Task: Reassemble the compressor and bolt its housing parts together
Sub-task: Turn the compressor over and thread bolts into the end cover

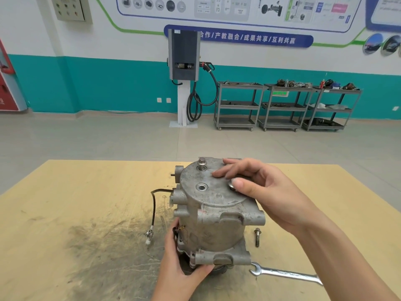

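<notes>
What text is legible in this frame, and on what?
"合作/产教融合/成果共享/互利共赢": white characters on the blue wall banner.
Wall posters: text too small to read.
Green tag on the middle cart: blurred.
Wrench shank stamping: unreadable.
Compressor: no readable marking.

A grey cast-metal compressor [212, 216] stands upright on its end near the front edge of the wooden table [86, 203], its round flat end cover facing up. One bolt [202, 162] sits in a hole at the cover's far edge, head raised above the surface; the hole nearer the middle is open. A loose bolt [257, 237] lies on the table just right of the compressor, and a silver open-ended wrench [286, 275] lies to its front right
</notes>
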A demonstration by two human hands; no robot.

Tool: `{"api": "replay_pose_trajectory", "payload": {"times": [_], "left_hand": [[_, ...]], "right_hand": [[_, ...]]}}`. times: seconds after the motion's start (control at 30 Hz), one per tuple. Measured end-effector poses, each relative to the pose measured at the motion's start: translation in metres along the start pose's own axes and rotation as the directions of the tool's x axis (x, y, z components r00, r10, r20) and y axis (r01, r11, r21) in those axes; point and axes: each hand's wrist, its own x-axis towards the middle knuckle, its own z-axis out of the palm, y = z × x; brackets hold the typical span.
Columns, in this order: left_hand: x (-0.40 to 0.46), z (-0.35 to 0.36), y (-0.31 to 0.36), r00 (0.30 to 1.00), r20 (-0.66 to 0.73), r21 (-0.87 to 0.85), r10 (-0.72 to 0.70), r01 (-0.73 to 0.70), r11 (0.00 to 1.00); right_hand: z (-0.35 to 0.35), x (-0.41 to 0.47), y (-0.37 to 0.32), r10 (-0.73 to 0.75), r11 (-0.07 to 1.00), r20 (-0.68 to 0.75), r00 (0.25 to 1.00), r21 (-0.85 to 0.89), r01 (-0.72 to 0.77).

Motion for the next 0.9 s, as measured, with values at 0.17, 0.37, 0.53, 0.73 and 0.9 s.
{"api": "replay_pose_trajectory", "payload": {"times": [0.17, 0.37, 0.53, 0.73, 0.9], "left_hand": [[0.001, 0.0, 0.0, 1.0, 0.002, 0.018, -0.02, 0.02, 1.0], [0.0, 0.002, 0.006, 0.999, -0.002, -0.006, -0.034, 0.034, 0.999], [0.002, 0.002, 0.007, 0.998, -0.012, -0.05, -0.059, 0.058, 0.997], [0.0, 0.003, 0.009, 0.999, -0.028, -0.06, -0.04, 0.038, 0.998], [0.0, 0.005, 0.01, 0.999, -0.038, -0.077, -0.034, 0.031, 0.997]], "right_hand": [[-0.001, 0.0, -0.002, 0.005, 1.0, 0.032, 0.999, 0.012, -0.005], [0.006, 0.001, 0.005, -0.032, 0.999, -0.075, 0.997, -0.008, 0.032], [0.003, -0.003, 0.0, -0.005, 1.0, 0.012, 1.0, -0.031, 0.005], [0.009, 0.0, 0.002, -0.011, 1.0, -0.052, 0.999, -0.021, 0.01], [0.012, 0.001, 0.005, -0.016, 1.0, -0.118, 0.993, -0.023, 0.014]]}}
